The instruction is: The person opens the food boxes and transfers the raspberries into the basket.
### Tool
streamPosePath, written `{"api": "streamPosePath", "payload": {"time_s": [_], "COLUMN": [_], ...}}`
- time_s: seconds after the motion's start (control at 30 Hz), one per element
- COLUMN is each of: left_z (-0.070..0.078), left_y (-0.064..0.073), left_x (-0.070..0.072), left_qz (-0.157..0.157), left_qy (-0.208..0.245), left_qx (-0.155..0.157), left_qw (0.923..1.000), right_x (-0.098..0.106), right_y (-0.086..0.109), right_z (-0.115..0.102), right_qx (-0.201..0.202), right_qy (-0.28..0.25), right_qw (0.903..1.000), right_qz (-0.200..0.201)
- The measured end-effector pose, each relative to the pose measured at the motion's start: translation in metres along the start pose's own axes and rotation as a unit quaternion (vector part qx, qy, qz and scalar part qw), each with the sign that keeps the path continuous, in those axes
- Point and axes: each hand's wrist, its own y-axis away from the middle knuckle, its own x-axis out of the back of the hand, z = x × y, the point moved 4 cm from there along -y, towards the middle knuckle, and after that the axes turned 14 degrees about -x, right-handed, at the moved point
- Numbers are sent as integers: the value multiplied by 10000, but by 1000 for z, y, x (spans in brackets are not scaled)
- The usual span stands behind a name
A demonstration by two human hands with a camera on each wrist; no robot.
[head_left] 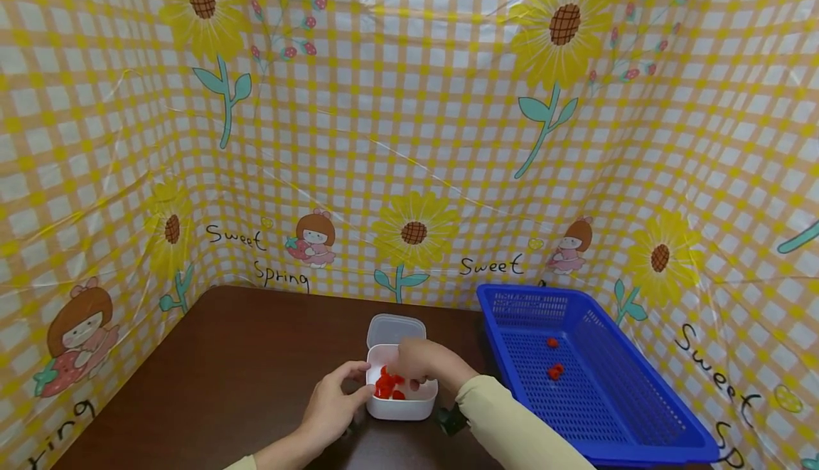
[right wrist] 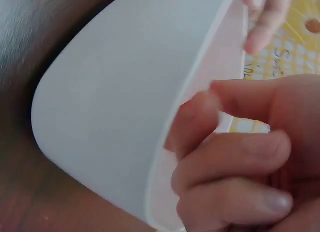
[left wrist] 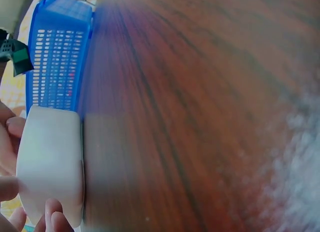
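A white plastic box (head_left: 402,409) stands on the table, several small red pieces (head_left: 386,383) lying inside toward its left. My left hand (head_left: 335,400) holds the box at its left side, fingers by the rim and thumb near the front corner. From the right, my right hand (head_left: 419,361) reaches over the rim into the box with bent fingers. In the right wrist view the right fingers (right wrist: 230,154) curl at the rim, and a speck of red shows beside the index finger; I cannot tell whether they grip a piece. The left wrist view shows the box's outer wall (left wrist: 52,152).
Behind the box lies a translucent lid (head_left: 397,329). A blue plastic basket (head_left: 608,413) with a perforated floor stands on the right, holding a few small red pieces (head_left: 555,371). A checked, flower-printed cloth (head_left: 409,136) walls in the brown table (head_left: 256,356).
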Motion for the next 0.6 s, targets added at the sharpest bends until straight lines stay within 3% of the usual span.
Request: {"api": "streamPosePath", "payload": {"time_s": [0.1, 0.3, 0.5, 0.6], "left_z": [0, -1, -3, -3], "left_y": [0, 1, -1, -1], "left_x": [-1, 0, 0, -1], "left_qz": [0, 16, -48, -58], "left_qy": [17, 61, 147, 163], "left_qx": [16, 95, 198, 206], "left_qw": [10000, 9999, 9997, 9996], "right_x": [2, -8, -19, -21], "right_y": [1, 0, -6, -8], "right_z": [3, 2, 2, 3], "right_qx": [191, 235, 519, 625], "right_qy": [-422, -403, -1277, -1541], "right_qw": [9989, 9987, 9905, 9860], "right_qz": [43, 223, 17, 131]}}
